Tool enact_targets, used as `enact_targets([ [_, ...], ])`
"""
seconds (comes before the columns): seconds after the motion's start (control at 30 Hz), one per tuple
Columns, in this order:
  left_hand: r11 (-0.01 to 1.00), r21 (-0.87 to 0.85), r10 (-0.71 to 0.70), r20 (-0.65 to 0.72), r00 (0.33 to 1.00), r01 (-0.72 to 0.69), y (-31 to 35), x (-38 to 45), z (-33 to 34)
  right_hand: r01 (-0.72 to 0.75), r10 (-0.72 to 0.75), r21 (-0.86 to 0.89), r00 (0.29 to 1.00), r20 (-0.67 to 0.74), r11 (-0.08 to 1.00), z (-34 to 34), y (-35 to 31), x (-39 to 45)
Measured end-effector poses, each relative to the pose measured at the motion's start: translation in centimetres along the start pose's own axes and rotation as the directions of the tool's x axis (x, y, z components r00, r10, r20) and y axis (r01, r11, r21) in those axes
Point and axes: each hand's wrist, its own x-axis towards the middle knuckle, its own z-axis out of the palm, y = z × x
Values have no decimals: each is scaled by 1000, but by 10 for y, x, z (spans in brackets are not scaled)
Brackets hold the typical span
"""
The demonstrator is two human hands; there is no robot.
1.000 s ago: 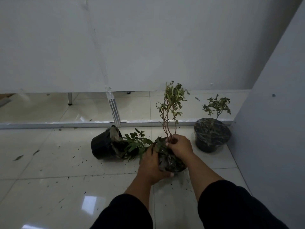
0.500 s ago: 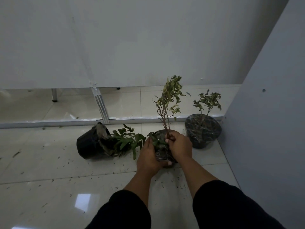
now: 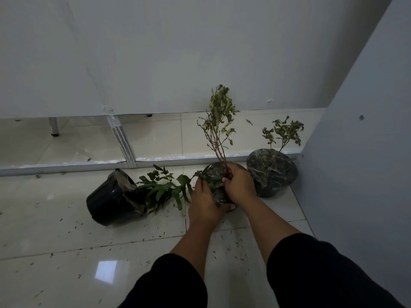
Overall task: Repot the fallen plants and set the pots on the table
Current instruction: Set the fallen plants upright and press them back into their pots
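1. A small black plastic-wrapped pot (image 3: 214,182) is held upright on the pale tiled floor (image 3: 66,230) between two bare hands, near the corner of a room.
2. The left hand (image 3: 205,203) is wrapped around the pot's left side, its fingers curled closed against the wall of the pot; the fingertips are hidden behind it.
3. The right hand (image 3: 239,185) is laid over the pot's rim on the right, its fingers closed around the base of the thin stems of a tall, sparse plant (image 3: 219,121) that stands upright in the pot.
4. Both forearms are bare, with dark sleeves (image 3: 322,274) seen at the lower edge of the frame.
5. A second black pot (image 3: 272,172), also wrapped in shiny film, is seen standing upright just beside the right hand, against the grey side panel (image 3: 367,130); a short leafy plant (image 3: 283,132) is rooted in it.
6. A larger black pot (image 3: 111,198) is shown lying on its side to the left, its mouth turned toward the hands, with a green leafy plant (image 3: 164,188) spilling out across the floor; the leaf tips reach the held pot.
7. Small dark flecks of debris (image 3: 77,227) are scattered over the tiles around the pots and hands.
8. A white board (image 3: 155,52) fills the background, with a metal leg (image 3: 54,126) visible beneath its lower edge.
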Motion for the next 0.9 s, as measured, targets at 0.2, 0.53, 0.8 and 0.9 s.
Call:
enact_targets([
  [0.2,992,86,91,48,995,-95,-12,-4,-14,21,-21,-5,998,-66,1000,3,5,-15],
  [0.53,974,206,83,69,994,-96,-37,-16,-82,-46,25,-98,978,-209,994,35,-25,-63],
  [0.8,970,235,87,-112,990,-59,-57,-18,-140,156,-185,-155,963,-194,976,66,-56,-92],
  [0.9,954,295,102,-145,984,-56,-74,-10,-158,183,-208,-164,967,-150,969,88,-70,-100],
])
